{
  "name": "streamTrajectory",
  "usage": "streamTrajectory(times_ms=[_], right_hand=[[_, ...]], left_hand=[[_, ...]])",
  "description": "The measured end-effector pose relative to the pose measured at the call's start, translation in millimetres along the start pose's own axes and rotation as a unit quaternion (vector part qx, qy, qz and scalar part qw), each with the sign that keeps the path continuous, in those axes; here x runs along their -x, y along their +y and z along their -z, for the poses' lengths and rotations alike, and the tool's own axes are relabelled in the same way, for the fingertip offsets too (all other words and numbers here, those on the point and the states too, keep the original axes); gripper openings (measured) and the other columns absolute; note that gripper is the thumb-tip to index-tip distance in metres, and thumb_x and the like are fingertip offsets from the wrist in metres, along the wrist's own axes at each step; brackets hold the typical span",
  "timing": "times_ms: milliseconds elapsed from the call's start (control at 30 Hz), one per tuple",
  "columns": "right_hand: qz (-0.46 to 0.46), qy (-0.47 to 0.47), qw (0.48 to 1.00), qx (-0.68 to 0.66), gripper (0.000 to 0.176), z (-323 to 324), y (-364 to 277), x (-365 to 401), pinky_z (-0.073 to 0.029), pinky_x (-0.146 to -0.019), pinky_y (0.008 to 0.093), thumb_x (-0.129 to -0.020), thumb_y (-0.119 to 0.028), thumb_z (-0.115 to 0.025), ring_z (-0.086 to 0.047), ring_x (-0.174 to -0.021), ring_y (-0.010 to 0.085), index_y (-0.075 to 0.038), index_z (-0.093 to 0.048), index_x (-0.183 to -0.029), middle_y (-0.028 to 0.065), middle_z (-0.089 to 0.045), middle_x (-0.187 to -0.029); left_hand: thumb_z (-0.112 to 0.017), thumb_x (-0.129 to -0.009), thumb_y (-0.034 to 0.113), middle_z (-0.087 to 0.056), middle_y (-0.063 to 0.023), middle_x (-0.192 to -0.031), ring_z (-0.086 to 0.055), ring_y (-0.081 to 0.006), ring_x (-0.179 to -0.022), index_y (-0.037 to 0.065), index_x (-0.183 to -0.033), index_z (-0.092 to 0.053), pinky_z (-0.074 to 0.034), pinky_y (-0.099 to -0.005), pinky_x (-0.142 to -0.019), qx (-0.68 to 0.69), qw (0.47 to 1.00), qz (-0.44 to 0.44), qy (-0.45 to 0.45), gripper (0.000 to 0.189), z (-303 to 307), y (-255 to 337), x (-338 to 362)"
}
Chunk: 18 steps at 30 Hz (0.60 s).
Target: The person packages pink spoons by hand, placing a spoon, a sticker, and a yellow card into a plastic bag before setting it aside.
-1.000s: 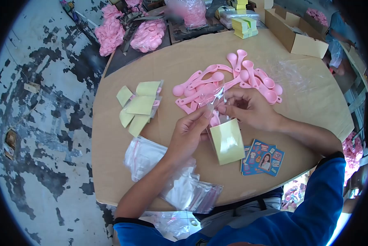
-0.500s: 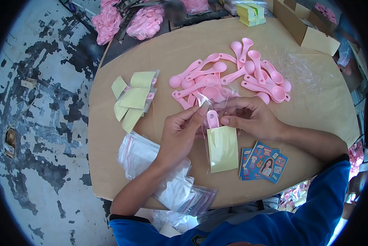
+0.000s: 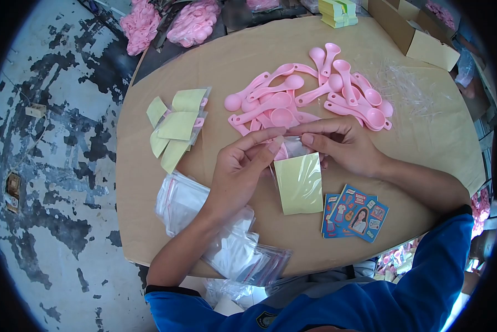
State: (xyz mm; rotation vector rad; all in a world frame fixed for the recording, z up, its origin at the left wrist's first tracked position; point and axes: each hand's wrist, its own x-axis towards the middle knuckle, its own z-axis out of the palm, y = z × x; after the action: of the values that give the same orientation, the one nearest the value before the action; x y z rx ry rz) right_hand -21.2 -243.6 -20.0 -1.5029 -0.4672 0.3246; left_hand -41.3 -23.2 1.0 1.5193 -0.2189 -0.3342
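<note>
Between my two hands is a clear plastic bag (image 3: 297, 147) holding a pale yellow card (image 3: 299, 185) and a pink spoon, of which only a bit of handle shows. My left hand (image 3: 245, 160) pinches the bag's upper left edge between thumb and fingers. With thumb and forefinger, my right hand (image 3: 342, 145) grips the top right of the same bag. Just beyond my fingers lies a heap of pink measuring spoons (image 3: 279, 100). Below my right hand are blue printed cards (image 3: 354, 214). Under my left forearm spreads a stack of empty clear bags (image 3: 226, 243).
Several packed bags with yellow cards (image 3: 177, 126) lie at the table's left. A stack of yellow cards (image 3: 338, 13) and a cardboard box (image 3: 406, 36) stand at the far edge. Clear plastic scraps (image 3: 406, 91) lie right of the spoons. Bundled pink spoons (image 3: 193, 23) sit beyond the table.
My hands have come closer together at the bag's top, and my fingers now cover most of the spoon handle. The bag has shifted slightly upward in view.
</note>
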Motion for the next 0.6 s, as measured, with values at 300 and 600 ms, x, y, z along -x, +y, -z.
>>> streamTrajectory(times_ms=[300, 600], right_hand=[[0.203, -0.048, 0.975, 0.074, 0.024, 19.1, 12.6, -4.9, -0.045, -0.059, 0.0221, -0.086, 0.004, -0.054, -0.057, -0.068, 0.0061, -0.003, -0.071, -0.102, 0.0032, -0.067, -0.081], [0.278, -0.080, 0.948, 0.136, 0.022, 26.9, 9.9, -6.2, -0.043, -0.064, 0.0270, -0.076, 0.009, -0.054, -0.055, -0.071, 0.0121, -0.002, -0.071, -0.084, 0.0031, -0.070, -0.080]], left_hand=[[-0.047, -0.097, 0.011, -0.063, -0.0012, -0.100, -0.058, -0.0042, -0.083, 0.003, -0.108, -0.060, -0.045, -0.0184, -0.070, -0.038, 0.995, -0.082, -0.028, 0.019, 0.0, -1.2, 4.7], [-0.045, -0.095, 0.007, -0.060, -0.0003, -0.092, -0.054, -0.0030, -0.076, 0.002, -0.096, -0.060, -0.044, -0.0198, -0.066, -0.032, 0.994, -0.091, -0.047, 0.016, -4.6, -0.8, 7.4]])
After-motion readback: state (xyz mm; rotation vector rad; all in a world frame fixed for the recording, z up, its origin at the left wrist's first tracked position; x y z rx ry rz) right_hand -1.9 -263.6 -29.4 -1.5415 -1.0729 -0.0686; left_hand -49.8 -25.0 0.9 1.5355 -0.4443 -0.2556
